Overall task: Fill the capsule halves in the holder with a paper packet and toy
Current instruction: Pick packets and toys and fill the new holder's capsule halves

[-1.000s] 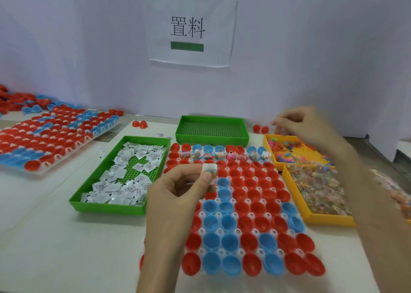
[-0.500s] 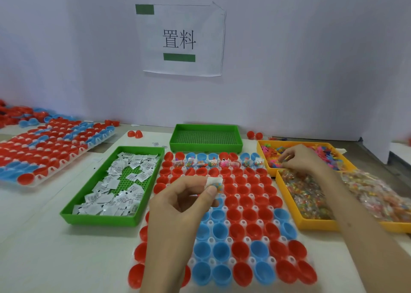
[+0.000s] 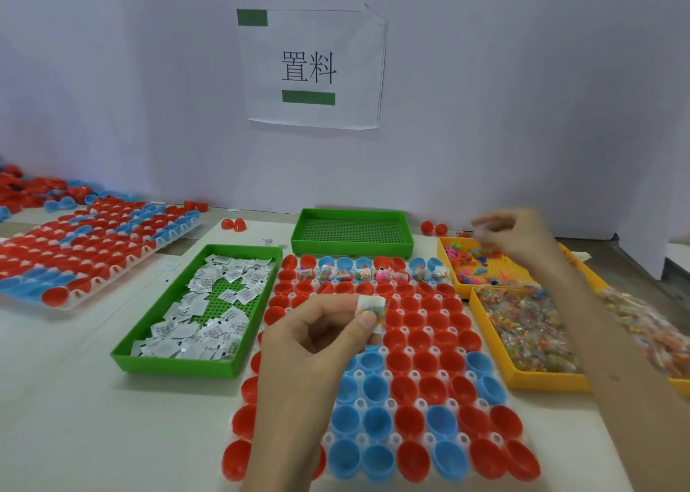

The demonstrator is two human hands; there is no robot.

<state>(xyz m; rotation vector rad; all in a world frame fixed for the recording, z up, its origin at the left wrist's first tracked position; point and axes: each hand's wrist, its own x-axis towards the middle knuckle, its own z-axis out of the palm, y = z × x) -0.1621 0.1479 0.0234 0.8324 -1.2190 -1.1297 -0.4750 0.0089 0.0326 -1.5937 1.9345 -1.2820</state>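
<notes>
White table at a pale wall: filling barely begun

White table (image 3: 74,417) set against a pale partition wall bearing a printed sign (image 3: 310,70); at its centre stands a white holder (image 3: 389,403) stocked with red and blue capsule halves (image 3: 433,361), open side up.

Progress: one row near the far edge carries filled halves (image 3: 373,276), roughly eight, each showing a small clear-bagged toy; whether a paper packet lies under each cannot be seen. Other rows in view show bare cups; part of the left columns is hidden behind the left forearm. Judgement: a small fraction done, the bulk outstanding.

Left hand (image 3: 317,338) hovers above the middle rows; its grip is closed, thumb and forefinger pinching a paper packet (image 3: 367,301) together with a bagged toy (image 3: 380,310); the pair is held in the air, not yet in any cup. Right hand (image 3: 519,236) is over the yellow tray of loose toys (image 3: 448,264), blurred, fingers curled; whether its grip holds anything cannot be told.

Supplies: green tray (image 3: 194,368) just left of the holder, well stocked with packets; yellow tray of bagged toys (image 3: 541,383) just right of it, also well stocked. Likely next step, in my assessment: seat the held pair in an open cup of the row beside the filled one.
</notes>
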